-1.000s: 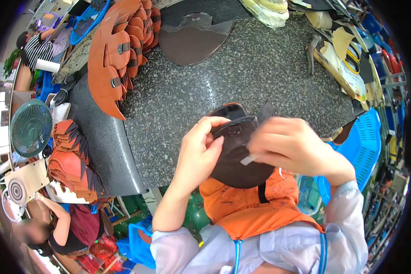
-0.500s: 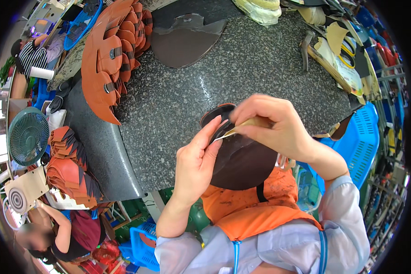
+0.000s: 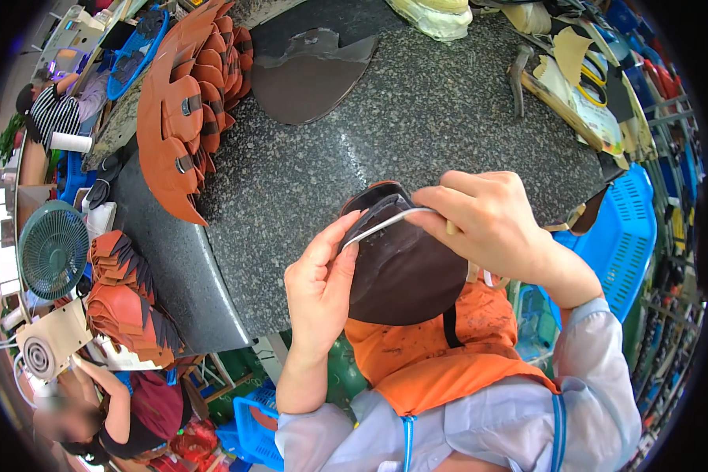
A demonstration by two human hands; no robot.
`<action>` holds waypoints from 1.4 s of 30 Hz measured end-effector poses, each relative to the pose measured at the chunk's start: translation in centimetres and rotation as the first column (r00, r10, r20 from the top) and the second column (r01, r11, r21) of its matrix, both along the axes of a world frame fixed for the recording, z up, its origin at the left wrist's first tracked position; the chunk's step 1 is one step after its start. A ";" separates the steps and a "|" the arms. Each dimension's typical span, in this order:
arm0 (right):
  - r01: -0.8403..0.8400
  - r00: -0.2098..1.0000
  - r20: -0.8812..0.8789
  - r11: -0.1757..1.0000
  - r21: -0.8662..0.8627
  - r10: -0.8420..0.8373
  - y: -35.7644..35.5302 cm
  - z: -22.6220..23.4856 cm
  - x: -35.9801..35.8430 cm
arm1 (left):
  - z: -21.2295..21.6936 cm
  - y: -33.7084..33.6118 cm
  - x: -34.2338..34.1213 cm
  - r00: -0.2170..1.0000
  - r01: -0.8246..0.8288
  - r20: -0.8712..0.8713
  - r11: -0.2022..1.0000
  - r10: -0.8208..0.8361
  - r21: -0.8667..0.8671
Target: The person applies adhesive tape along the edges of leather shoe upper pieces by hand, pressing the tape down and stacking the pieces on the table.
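Observation:
My left hand (image 3: 318,271) is closed, with thumb and fingertips pinching the folded edge of a dark leather piece (image 3: 385,206) and the left end of a thin white strip (image 3: 381,228). At the strip's other end my right hand (image 3: 480,224) is closed on it. A small tan bit (image 3: 451,227) pokes out between the right fingers; its kind is unclear. The strip runs in a curve between both hands. Below them a rounded dark brown leather panel (image 3: 409,279) hangs over the table's near edge, above an orange apron (image 3: 401,354).
Overlapping reddish-brown leather pieces (image 3: 173,118) lie on the granite table (image 3: 291,189) at the left. Beyond sits another dark rounded panel (image 3: 311,86). A hammer (image 3: 518,79) and yellow-handled scissors (image 3: 593,82) lie far right. A blue basket (image 3: 621,236) stands at right. Co-workers sit left.
My right hand has moved slightly right and down, away from the left. The white strip now shows at greater length between my hands; the tan piece in my right hand shows less.

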State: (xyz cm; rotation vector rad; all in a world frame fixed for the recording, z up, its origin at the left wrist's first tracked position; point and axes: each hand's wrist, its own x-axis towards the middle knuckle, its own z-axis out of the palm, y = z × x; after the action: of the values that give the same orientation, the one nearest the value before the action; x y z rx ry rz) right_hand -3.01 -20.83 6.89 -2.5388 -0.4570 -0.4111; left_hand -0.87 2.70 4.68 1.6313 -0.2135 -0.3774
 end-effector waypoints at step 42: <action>-0.067 0.968 -0.218 0.964 0.258 0.126 -2.8 -2.3 -0.1 | -1.4 3.5 -0.8 0.880 -0.191 0.468 0.843 -0.080 0.502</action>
State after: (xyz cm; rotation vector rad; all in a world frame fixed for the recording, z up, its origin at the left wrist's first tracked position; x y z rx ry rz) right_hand -3.11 -23.66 4.61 -2.2739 -0.4107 -0.1214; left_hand -1.62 6.19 3.25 2.2766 -0.4585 0.0352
